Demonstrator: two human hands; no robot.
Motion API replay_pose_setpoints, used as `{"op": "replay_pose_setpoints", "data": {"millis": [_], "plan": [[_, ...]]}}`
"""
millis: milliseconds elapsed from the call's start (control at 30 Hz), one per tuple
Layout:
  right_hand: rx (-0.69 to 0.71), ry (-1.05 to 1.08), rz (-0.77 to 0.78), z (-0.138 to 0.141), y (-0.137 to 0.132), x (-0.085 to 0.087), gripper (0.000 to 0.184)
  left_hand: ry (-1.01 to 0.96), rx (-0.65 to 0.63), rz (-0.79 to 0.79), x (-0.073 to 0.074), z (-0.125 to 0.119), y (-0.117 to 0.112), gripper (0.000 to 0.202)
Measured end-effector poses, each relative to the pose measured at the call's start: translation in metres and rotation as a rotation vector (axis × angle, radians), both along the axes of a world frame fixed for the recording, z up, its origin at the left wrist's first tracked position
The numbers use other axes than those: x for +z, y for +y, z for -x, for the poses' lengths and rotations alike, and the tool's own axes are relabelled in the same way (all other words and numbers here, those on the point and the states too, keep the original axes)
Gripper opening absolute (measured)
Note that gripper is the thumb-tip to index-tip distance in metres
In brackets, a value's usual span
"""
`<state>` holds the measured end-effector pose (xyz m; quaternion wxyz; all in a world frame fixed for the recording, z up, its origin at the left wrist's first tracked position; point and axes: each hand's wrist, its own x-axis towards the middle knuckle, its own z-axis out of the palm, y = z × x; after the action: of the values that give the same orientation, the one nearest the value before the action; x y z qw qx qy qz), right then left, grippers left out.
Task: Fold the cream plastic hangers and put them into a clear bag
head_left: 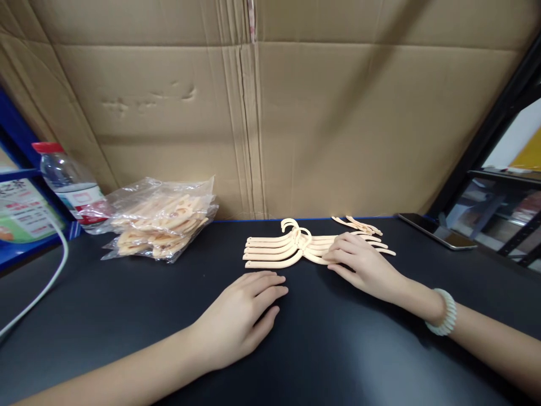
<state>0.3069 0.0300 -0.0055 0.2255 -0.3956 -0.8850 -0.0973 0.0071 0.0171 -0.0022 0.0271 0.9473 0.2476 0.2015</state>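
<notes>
Several cream-coloured plastic hangers (273, 256) lie overlapping in a row on the dark table, their hooks towards the back. My right hand (359, 262) is over their right arms, with its bent fingertips and thumb closed at the nearest hanger's arm and hiding part of it. In front of the row, my left hand (243, 313) rests low over the table, palm down, fingers loosely stretched and a little apart. Nothing is in it, and it does not touch the hangers.
Clear plastic bags of cream-coloured pieces (163, 223) lie back left, beside a red-capped bottle (80, 192). Small cream-coloured pieces (359, 224) lie behind the hangers. A phone-like flat device (437, 231) is at the right, a white cable (54, 276) at the left. Cardboard (338, 113) stands behind.
</notes>
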Motion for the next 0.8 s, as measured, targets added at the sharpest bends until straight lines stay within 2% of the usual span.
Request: {"op": "replay_pose_setpoints", "data": {"millis": [467, 700, 800], "plan": [[-0.059, 0.058, -0.011, 0.0068, 0.0071, -0.0068, 0.016, 0.005, 0.004, 0.001, -0.0008, -0.0018, -0.0003, 0.032], [-0.041, 0.075, 0.006, 0.0033, 0.0087, -0.0085, 0.02, 0.0, 0.138, -0.055, 0.0008, -0.0017, -0.0018, 0.031], [-0.03, 0.102, 0.027, 0.0019, 0.0097, -0.0095, 0.02, 0.01, 0.146, -0.05, -0.0002, -0.0011, -0.0012, 0.03]]}}
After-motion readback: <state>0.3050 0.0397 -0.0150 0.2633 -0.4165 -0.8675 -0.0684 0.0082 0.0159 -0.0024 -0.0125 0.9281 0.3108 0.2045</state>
